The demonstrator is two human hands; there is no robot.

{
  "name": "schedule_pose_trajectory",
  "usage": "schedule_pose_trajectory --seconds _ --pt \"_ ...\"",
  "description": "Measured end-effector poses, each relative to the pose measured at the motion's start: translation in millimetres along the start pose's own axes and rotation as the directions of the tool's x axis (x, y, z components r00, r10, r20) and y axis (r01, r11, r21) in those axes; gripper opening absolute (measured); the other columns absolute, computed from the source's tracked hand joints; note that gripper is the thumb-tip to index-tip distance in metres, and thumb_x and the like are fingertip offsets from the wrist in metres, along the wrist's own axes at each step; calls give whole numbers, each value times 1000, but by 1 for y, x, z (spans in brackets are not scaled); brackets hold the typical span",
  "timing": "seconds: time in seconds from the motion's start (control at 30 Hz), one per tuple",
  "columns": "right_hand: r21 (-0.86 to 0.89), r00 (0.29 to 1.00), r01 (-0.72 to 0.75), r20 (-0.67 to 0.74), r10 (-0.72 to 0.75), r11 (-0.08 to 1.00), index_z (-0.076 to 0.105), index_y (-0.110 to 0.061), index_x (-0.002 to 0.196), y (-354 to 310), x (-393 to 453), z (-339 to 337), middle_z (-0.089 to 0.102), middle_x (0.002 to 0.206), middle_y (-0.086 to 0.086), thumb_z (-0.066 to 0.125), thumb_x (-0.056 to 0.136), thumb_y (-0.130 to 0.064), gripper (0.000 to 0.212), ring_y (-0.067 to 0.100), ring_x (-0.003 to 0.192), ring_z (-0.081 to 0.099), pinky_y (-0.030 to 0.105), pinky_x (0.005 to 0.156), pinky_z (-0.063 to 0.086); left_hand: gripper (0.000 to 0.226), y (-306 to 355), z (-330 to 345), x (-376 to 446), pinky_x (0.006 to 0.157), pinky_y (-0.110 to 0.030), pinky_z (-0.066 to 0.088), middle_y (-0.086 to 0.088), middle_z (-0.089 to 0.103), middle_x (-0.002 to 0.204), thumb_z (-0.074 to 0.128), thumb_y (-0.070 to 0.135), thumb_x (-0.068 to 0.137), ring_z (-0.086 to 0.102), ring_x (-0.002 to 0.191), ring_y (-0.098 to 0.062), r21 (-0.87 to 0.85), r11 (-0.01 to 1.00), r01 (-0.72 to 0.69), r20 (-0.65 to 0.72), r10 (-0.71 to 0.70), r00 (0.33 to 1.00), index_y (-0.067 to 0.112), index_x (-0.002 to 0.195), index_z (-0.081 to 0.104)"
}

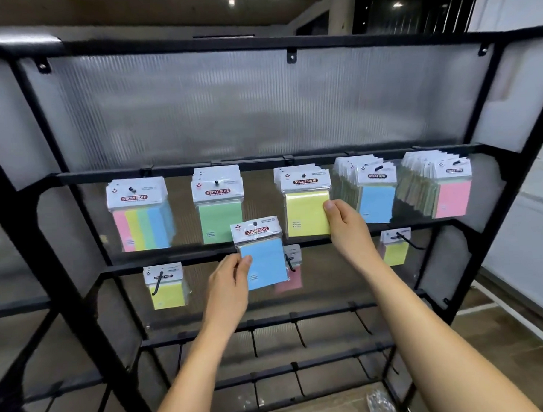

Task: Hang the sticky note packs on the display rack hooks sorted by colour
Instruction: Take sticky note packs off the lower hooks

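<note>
Left hand (228, 277) pinches blue pack (263, 257); right hand (342, 223) pinches yellow pack (308, 212). Risk: blue lands on yellow hook.

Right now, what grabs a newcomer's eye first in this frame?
The row of bright packs on the black display rack: multicolour pack far left, then green, yellow, blue stack and pink stack. In front, the left hand holds a loose blue pack below the row, while the right hand pinches the yellow pack's edge.
</note>
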State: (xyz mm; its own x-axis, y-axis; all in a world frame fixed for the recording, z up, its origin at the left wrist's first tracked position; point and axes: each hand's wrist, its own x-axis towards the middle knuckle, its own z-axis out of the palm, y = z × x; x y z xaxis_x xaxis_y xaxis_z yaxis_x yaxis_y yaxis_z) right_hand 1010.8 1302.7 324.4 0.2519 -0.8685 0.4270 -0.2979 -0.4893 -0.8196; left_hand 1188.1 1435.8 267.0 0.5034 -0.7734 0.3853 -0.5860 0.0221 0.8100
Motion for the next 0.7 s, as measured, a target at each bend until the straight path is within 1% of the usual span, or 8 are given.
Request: schedule_pose_trajectory --seconds 0.1,0.23,0.4,0.5,0.57,0.63,0.7 --pt "8 1000 -19 3 18 1000 46 -9 79 2 5 -1 40 73 2 36 107 -32 38 13 66 36 28 58 28 36 -2 1 2 53 -24 25 5 38 64 45 26 103 33 59 -9 -21 1000 7 -9 -8 1000 20 68 38" --pt "17 999 -24 30 24 1000 38 -15 75 2 6 -2 36 71 -1 35 107 -32 37 13 65 34 30 61 27 35 -7 1 4 52 -22 26 5 39 64 45 26 103 33 59 -9 -20 1000 9 -10 -9 1000 20 69 40" --pt "26 997 -60 50 58 998 39 -14 76 5 10 -2 38 74 4 33 107 -36 39 15 67 36 32 62 27 36 -8 -2 5 52 -19 28 7 38 63 45 24 103 33 58 -8 -25 1000 0 -12 0 1000 22 67 38" --pt "12 996 -75 44 74 997 39 -15 74 6 12 0 38 71 2 34 107 -38 40 15 65 36 31 60 27 35 -11 -2 5 52 -19 29 8 39 64 46 24 103 34 58 -7 -22 1000 -3 2 3 1000 23 68 40" --pt "-34 997 -66 31 67 997 44 -12 74 9 11 2 40 68 1 36 106 -39 43 15 64 38 30 59 28 35 -12 -2 4 52 -18 30 8 40 64 46 24 103 35 57 -6 -30 1000 2 22 -1 1000 23 69 40" --pt "-103 997 -69 17 72 992 55 -7 81 15 8 4 51 70 2 39 105 -41 44 15 66 45 30 59 33 35 -13 -2 2 53 -16 31 8 40 64 46 24 103 36 56 -4 -34 999 6 41 -5 999 23 68 41" --pt "-168 995 -93 6 96 981 60 -9 87 24 0 7 61 76 3 43 104 -42 40 15 70 53 29 61 38 34 -18 -2 1 53 -15 32 7 43 65 47 24 103 39 56 -2 -33 999 -3 57 5 998 22 69 43"
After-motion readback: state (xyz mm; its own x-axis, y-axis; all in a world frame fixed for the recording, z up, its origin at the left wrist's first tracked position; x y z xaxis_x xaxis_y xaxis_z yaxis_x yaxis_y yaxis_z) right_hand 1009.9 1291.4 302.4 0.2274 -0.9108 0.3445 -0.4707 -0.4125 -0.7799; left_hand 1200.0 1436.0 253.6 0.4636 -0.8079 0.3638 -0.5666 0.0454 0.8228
